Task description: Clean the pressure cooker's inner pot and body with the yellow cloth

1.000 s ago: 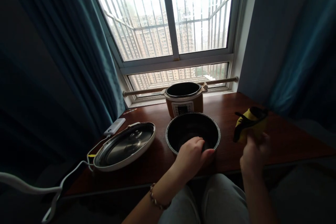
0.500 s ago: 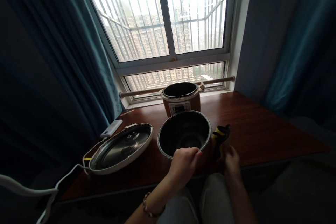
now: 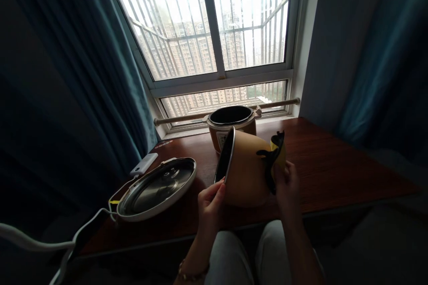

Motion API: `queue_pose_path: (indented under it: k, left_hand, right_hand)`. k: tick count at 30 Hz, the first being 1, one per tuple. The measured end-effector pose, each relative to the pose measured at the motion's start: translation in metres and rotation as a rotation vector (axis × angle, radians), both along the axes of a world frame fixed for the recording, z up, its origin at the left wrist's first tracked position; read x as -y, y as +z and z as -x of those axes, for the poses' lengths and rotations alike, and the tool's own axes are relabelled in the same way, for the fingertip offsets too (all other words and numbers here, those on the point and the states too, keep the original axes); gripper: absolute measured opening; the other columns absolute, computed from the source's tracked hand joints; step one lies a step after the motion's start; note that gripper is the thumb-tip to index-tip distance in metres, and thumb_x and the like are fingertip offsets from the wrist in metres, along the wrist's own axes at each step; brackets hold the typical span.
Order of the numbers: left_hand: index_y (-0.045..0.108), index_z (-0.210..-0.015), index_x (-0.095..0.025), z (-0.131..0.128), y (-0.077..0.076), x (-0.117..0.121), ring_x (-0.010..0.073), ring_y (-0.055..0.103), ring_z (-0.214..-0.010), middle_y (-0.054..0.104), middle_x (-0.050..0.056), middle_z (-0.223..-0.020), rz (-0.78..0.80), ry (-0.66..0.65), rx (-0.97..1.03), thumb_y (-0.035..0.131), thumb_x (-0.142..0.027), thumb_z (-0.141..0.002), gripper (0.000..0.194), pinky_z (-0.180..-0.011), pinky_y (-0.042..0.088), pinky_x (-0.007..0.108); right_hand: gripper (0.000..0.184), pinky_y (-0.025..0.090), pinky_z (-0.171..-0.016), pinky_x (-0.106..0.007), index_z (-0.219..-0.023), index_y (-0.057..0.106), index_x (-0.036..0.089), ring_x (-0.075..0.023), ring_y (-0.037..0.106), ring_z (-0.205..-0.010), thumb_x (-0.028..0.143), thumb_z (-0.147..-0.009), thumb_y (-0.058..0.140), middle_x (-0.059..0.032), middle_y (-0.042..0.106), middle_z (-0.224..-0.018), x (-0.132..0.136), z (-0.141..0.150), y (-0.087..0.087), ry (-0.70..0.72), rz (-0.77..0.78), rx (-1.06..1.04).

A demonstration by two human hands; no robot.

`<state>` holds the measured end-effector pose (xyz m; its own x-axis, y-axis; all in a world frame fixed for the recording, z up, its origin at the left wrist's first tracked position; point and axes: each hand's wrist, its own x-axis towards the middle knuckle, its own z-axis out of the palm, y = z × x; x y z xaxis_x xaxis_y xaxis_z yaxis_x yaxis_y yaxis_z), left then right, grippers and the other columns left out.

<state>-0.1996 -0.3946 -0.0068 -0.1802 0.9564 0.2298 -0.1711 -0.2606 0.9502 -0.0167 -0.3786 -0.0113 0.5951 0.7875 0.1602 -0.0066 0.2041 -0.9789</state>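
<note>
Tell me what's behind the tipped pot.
Behind the pot stands the cooker: its open top, the left of its front and a strip of its panel show. The pot covers the lower right of that front and the rest of the panel.

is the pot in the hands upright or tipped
Tipped sideways: the pot has its opening facing left and its tan side showing.
</note>
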Motion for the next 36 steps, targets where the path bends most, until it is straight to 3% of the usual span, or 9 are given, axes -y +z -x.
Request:
queue_pose_path:
  k: [5,8,14,20,24,28,36]
  left_hand:
    - [0.069,-0.063,-0.014,-0.034,0.008,-0.014,0.0085,0.052,-0.052,0.06,-0.001,-0.054,0.019,-0.029,0.358,0.074,-0.034,-0.06,0.021,-0.051,0.04,0.019]
    - [0.068,-0.065,-0.014,-0.045,-0.002,-0.018,0.0096,0.054,-0.054,0.062,-0.001,-0.056,0.097,0.079,0.512,0.078,-0.034,-0.053,0.025,-0.051,0.041,0.019]
    - [0.066,-0.066,-0.014,-0.042,-0.033,-0.016,0.0128,0.058,-0.058,0.063,-0.001,-0.058,0.215,0.252,0.629,0.081,-0.033,-0.044,0.033,-0.054,0.045,0.023]
    - [0.066,-0.06,-0.014,-0.035,-0.04,-0.017,0.0151,0.06,-0.06,0.06,-0.002,-0.052,0.218,0.226,0.63,0.082,-0.029,-0.041,0.029,-0.057,0.047,0.026]
    - [0.067,-0.062,-0.016,-0.038,-0.046,-0.018,0.0175,0.062,-0.065,0.062,-0.001,-0.057,0.209,0.307,0.621,0.081,-0.029,-0.042,0.028,-0.061,0.049,0.028]
    - [0.069,-0.066,-0.016,-0.041,-0.056,-0.019,0.0198,0.064,-0.071,0.067,0.004,-0.068,0.161,0.316,0.534,0.077,-0.026,-0.05,0.02,-0.066,0.051,0.032]
    - [0.07,-0.068,-0.015,-0.039,-0.068,-0.022,0.0209,0.064,-0.076,0.068,0.007,-0.075,0.091,0.357,0.4,0.071,-0.027,-0.06,0.014,-0.07,0.05,0.033]
  right_hand:
    - [0.038,0.043,-0.062,-0.03,-0.094,0.056,0.02,-0.0218,0.062,-0.073,0.051,-0.072,0.054,-0.0066,0.067,-0.085,-0.013,-0.025,0.05,-0.09,0.064,0.272]
    - [0.033,0.043,-0.063,-0.031,-0.092,0.057,0.021,-0.0222,0.062,-0.074,0.049,-0.074,0.054,-0.0052,0.067,-0.083,-0.019,-0.027,0.062,-0.114,0.109,0.386]
    - [0.033,0.044,-0.064,-0.03,-0.095,0.057,0.024,-0.0211,0.062,-0.076,0.05,-0.075,0.055,-0.0031,0.068,-0.086,-0.02,-0.018,0.044,0.034,0.102,0.386]
    - [0.037,0.046,-0.064,-0.029,-0.099,0.054,0.022,-0.0206,0.063,-0.077,0.051,-0.076,0.055,-0.0046,0.067,-0.089,-0.027,-0.017,0.025,0.172,0.017,0.287]
    - [0.038,0.046,-0.064,-0.028,-0.1,0.054,0.021,-0.0204,0.062,-0.078,0.05,-0.077,0.054,-0.0051,0.067,-0.089,-0.028,-0.017,0.02,0.159,0.005,0.295]
    - [0.037,0.046,-0.065,-0.029,-0.1,0.056,0.021,-0.0206,0.062,-0.079,0.049,-0.077,0.053,-0.0054,0.067,-0.09,-0.027,-0.017,0.016,0.106,0.035,0.346]
    - [0.038,0.046,-0.067,-0.03,-0.103,0.055,0.021,-0.0209,0.062,-0.08,0.048,-0.077,0.052,-0.0062,0.067,-0.094,-0.032,-0.017,0.008,0.129,0.05,0.33]
